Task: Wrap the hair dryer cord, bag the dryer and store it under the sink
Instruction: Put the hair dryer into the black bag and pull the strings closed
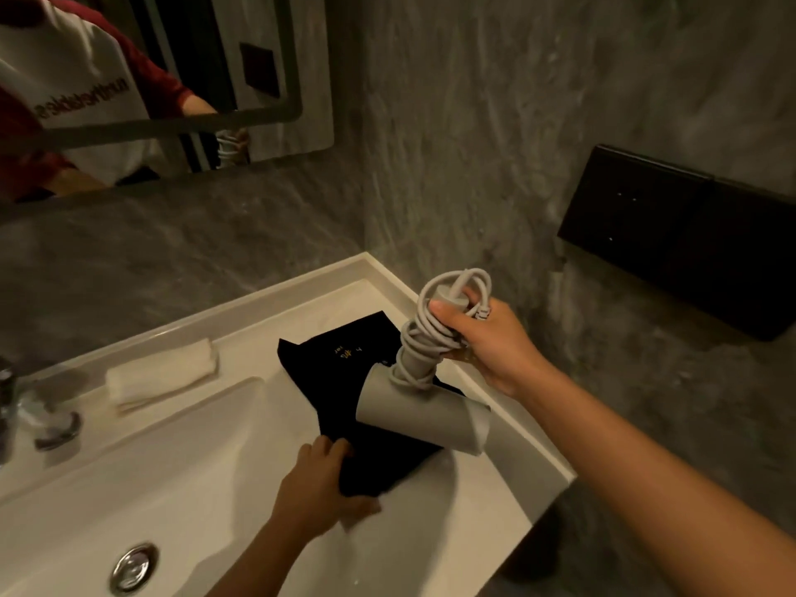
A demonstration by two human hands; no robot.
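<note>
A grey hair dryer (420, 415) hangs barrel-down over the right side of the sink, its handle pointing up. Its pale cord (435, 333) is coiled around the handle, with the plug end looped at the top. My right hand (486, 342) grips the handle and the coiled cord. Under the dryer, a black cloth bag (344, 368) with small gold lettering lies on the sink's right ledge. My left hand (318, 484) pinches the bag's near edge.
The white sink (241, 450) has a metal drain (132, 568) at the front left and a chrome tap (26, 407) at the left edge. A folded white towel (161, 377) lies on the back ledge. A mirror (142, 79) and a black wall panel (680, 234) hang on the grey walls.
</note>
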